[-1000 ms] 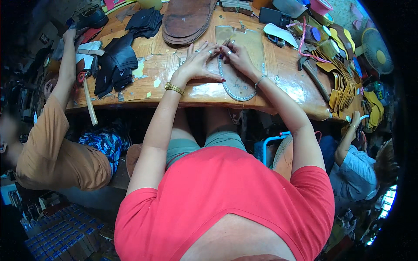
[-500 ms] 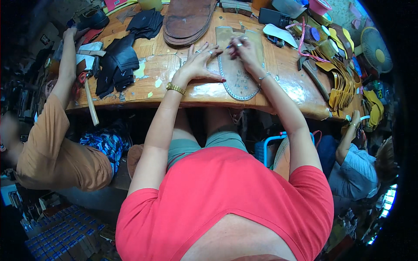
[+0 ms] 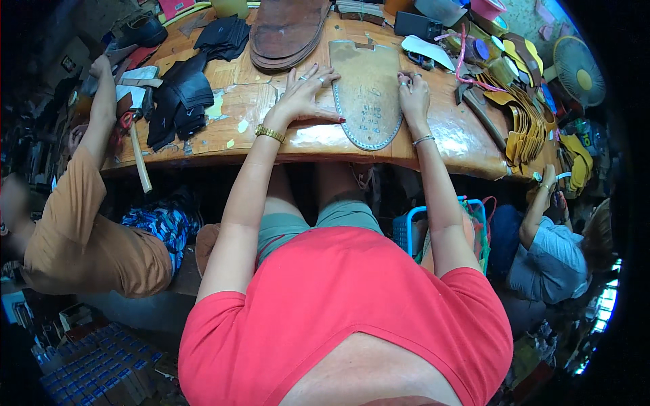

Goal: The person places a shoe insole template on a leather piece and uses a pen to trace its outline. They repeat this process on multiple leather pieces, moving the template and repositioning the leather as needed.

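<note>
One tan sheet [image 3: 369, 71], one left hand [image 3: 302, 97] (splayed), one right hand [image 3: 414, 101]

That wooden table [image 3: 450, 139] (scuffed, I notice) carries a tan sheet [image 3: 367, 101], brown slabs [image 3: 288, 34], black pieces [image 3: 181, 91] and a hammer [image 3: 486, 122].

Leather workshop, wooden workbench [image 3: 437, 101], stacked brown leather pieces [image 3: 288, 34], hammer [image 3: 486, 123], seemingly boxes [image 3: 101, 365] in dim corner

tan template [image 3: 367, 88] with pale dotted rim [image 3: 370, 147], brown sheets [image 3: 288, 30], black pieces [image 3: 180, 98], ochre strips [image 3: 523, 135]
</note>
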The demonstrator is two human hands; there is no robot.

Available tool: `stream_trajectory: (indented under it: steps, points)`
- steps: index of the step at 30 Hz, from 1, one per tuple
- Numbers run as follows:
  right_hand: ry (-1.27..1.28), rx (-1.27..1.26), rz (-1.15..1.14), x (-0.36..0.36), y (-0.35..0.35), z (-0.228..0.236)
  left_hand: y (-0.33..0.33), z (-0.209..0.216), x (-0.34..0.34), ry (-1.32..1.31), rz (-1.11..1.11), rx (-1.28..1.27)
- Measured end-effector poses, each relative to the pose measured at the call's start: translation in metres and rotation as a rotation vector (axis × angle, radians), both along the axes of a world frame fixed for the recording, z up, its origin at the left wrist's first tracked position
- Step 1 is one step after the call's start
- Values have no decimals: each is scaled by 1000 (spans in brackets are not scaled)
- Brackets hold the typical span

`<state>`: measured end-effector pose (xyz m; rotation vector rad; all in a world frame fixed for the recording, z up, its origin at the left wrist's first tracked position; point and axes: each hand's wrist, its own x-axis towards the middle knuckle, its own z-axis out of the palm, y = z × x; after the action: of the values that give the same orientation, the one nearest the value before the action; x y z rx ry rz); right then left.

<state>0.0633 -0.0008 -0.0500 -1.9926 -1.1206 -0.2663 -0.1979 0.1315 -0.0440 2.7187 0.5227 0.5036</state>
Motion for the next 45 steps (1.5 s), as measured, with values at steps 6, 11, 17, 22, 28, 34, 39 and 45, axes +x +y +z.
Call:
stream_trajectory:
  steps: [6, 11, 17, 22, 28, 34, 39, 45]
  points:
    - [297, 178, 92, 4, 3, -8, 0, -1, 1, -50, -10, -32]
    - [224, 258, 103, -2, -1, -7, -2, 0, 0, -37, -1, -26]
    - [432, 474, 269, -14, -6, 16, -7, 4, -2, -137, -42, -63]
    - [674, 819, 241, 18, -30, 26, 15, -7, 4, -450, -8, -345]
    - [739, 868, 196, 83, -117, -1, 29, 3, 14, -208, 423, -426]
    - [658, 757, 148, 90, -150, -30, 17, 16, 46, 12, 598, -304]
    - [492, 642, 49, 88, -140, -30, -5, 11, 66, -61, 740, -176]
    - [554, 657, 73, 78, -144, -23, 0, 12, 69, -43, 655, -382]
